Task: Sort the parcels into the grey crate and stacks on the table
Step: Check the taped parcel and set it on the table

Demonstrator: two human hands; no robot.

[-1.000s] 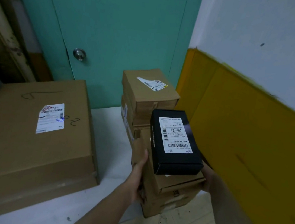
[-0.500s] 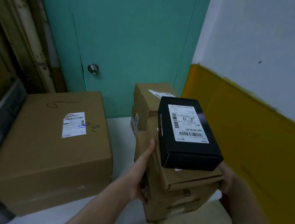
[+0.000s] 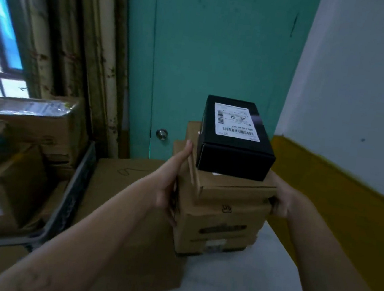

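Observation:
I hold a stack of brown cardboard parcels (image 3: 222, 223) between both hands, close above or on the white table (image 3: 241, 287); which one I cannot tell. A black box (image 3: 235, 157) with a white label lies on top of the stack. My left hand (image 3: 170, 183) presses flat on the stack's left side, thumb pointing up. My right hand (image 3: 280, 203) grips the right side, fingers curled round the upper parcel's front corner. The grey crate (image 3: 70, 198) stands at the left with several brown parcels (image 3: 7, 184) in it.
A large flat brown box (image 3: 129, 222) lies on the table between the crate and my stack. More brown boxes (image 3: 178, 145) stand behind the stack by the teal door (image 3: 219, 64). A yellow and white wall (image 3: 338, 198) runs along the right.
The stack has risen and come toward me, with both hands still on its sides. My view has swung left, so the grey crate and a window now show.

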